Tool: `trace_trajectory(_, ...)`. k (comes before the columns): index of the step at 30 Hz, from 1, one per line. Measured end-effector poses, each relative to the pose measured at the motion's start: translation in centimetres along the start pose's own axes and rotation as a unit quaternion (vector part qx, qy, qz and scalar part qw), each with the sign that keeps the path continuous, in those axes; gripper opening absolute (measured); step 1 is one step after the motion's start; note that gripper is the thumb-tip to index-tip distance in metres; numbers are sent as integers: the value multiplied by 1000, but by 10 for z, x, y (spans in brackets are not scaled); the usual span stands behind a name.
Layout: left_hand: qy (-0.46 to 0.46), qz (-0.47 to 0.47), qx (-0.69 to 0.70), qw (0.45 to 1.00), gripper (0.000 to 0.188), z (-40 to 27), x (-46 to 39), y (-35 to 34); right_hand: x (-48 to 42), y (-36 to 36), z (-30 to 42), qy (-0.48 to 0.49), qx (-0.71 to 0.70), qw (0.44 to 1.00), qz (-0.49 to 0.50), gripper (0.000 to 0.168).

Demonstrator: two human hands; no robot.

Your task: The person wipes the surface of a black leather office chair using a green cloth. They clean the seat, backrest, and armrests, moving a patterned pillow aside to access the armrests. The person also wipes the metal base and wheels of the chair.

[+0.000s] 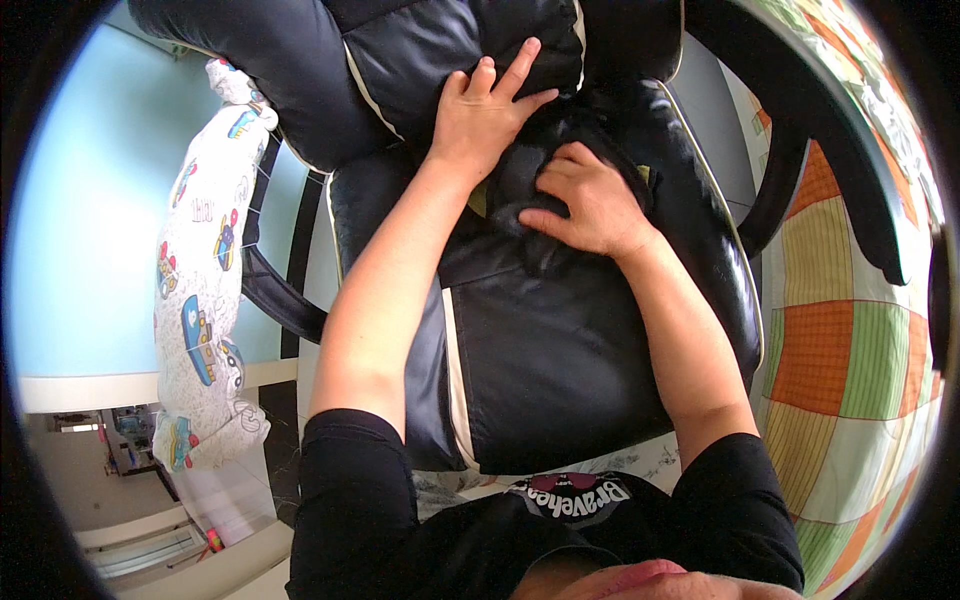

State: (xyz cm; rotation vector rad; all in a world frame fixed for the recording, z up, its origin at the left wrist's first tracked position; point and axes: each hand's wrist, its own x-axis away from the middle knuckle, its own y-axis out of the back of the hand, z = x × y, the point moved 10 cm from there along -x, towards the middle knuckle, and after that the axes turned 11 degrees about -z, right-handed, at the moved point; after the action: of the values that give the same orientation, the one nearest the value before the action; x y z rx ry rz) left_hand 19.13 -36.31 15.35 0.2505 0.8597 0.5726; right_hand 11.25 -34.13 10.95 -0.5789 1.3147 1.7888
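Before me stands a black leather-look armchair with cream piping; its seat cushion [555, 360] reaches toward my body. My left hand [484, 109] is over the lower backrest cushion [412, 56], fingers spread and nothing held. Where seat meets backrest lies a dark, soft, bunched item [517, 176] with small yellow-green parts at two sides; its exact kind is unclear. My right hand [592, 199] rests on this item, palm down, with fingers bent and thumb apart. The fingertips blend into the dark material, so a firm grip cannot be made out.
A curved black armrest [847, 135] rises at the right, beside a bed with a checked orange, green and cream cover [817, 345]. Along the left hangs white cloth printed with cartoon vehicles [202, 262], near another curved black armrest [281, 296] and a pale blue surface [90, 225].
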Motion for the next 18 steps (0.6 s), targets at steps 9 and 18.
trace_trajectory(9, 53, 4, 57, 997, 49, 15, 0, 8, -16, -15, -49, -88, 290, 953, 9, 52)
trace_trajectory(18, 150, -4, 80, 985, 26, 30, -11, 1, -65, -55, -103, -209, 333, 908, 145, 42)
